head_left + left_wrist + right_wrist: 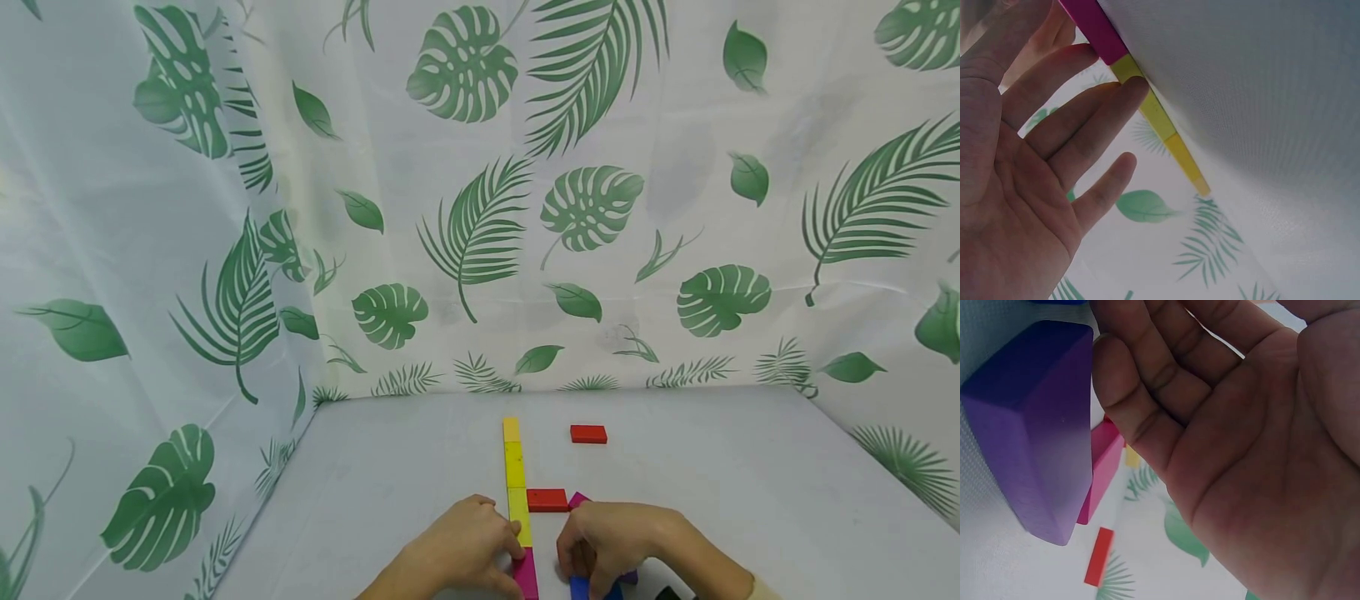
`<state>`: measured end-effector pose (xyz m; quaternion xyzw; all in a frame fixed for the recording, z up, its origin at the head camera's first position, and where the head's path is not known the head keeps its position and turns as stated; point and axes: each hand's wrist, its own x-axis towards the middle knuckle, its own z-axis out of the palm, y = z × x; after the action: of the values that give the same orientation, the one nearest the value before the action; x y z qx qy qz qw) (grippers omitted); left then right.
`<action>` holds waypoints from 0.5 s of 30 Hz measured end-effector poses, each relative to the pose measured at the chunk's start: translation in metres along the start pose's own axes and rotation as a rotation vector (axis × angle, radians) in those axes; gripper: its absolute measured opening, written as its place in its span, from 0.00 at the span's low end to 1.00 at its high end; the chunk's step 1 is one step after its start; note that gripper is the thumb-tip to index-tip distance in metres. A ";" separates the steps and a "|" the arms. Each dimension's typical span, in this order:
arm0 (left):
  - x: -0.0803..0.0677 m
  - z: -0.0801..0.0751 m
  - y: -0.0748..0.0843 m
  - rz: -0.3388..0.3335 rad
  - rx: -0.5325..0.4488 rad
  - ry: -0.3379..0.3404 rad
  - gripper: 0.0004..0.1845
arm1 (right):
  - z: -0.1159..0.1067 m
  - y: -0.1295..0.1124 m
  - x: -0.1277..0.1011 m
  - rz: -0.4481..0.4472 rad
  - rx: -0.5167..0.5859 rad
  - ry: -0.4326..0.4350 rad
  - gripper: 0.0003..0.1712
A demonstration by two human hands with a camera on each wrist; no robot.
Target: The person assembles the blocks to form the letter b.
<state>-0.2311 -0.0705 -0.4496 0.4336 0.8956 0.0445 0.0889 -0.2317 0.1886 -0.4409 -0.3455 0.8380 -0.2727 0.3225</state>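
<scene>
A red block (588, 433) is seen well apart from the yellow row (514, 475) (grey tabletop (750, 483), leaf-print curtain (480, 192)). The row is touched by the relaxed left hand (465, 550); the right hand (615, 537), beside a purple block (1035, 425), cannot be judged.

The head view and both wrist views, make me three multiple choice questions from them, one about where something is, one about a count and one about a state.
1. Where does the far red block lie?
A. right of the yellow row, apart from it
B. on top of the yellow row
C. under the left hand

2. How many yellow blocks form the yellow row?
A. one
B. three
C. six

3. How are the fingers of the left hand?
A. clenched in a fist
B. straight, tips at the row
C. wrapped round a purple block

Answers: 1 A, the head view shows bare table between them. 2 B, its seams show three. 3 B, the left wrist view shows them extended.
</scene>
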 end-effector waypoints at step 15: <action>0.001 0.001 0.000 0.007 0.021 0.000 0.21 | -0.001 -0.003 -0.003 0.040 -0.003 -0.037 0.13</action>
<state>-0.2315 -0.0699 -0.4510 0.4376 0.8945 0.0351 0.0842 -0.2301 0.1894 -0.4373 -0.3342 0.8389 -0.2587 0.3429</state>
